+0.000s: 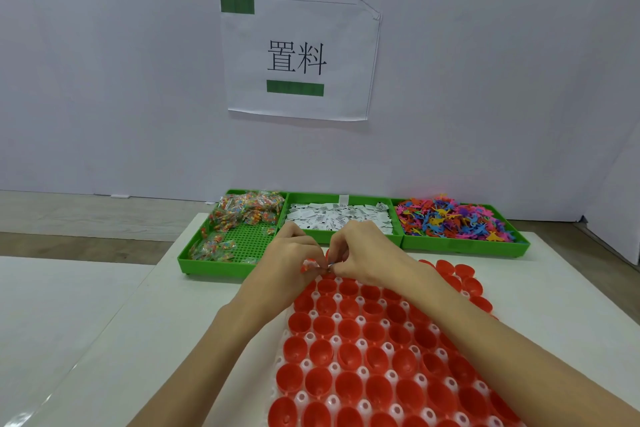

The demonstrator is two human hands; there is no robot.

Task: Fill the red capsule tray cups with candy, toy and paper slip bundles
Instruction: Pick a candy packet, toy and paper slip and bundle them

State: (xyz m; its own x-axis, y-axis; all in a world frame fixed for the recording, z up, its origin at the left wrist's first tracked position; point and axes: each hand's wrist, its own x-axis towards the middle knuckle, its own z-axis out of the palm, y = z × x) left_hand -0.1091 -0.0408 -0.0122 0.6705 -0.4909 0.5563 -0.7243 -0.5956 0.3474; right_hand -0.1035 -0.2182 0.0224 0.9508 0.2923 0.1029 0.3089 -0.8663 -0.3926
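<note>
Two hands, the left hand point(291, 258) and the right hand point(360, 250), are pinching a small bundle point(313, 264) together above the far edge of the red capsule tray point(374, 350). A loosening pinch is risking scattered pieces missing the intended cup.

Three bins point(401, 239) side by side behind capsule tray point(377, 350)

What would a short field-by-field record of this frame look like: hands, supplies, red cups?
left hand: pinches a small bundle
right hand: fingertips meet the left hand at the bundle
bundle: small, partly hidden by fingers
candy tray: left, partly bare floor
slip tray: middle, white paper slips
toy tray: right, colourful toys
red cups: visible ones look unfilled
</note>
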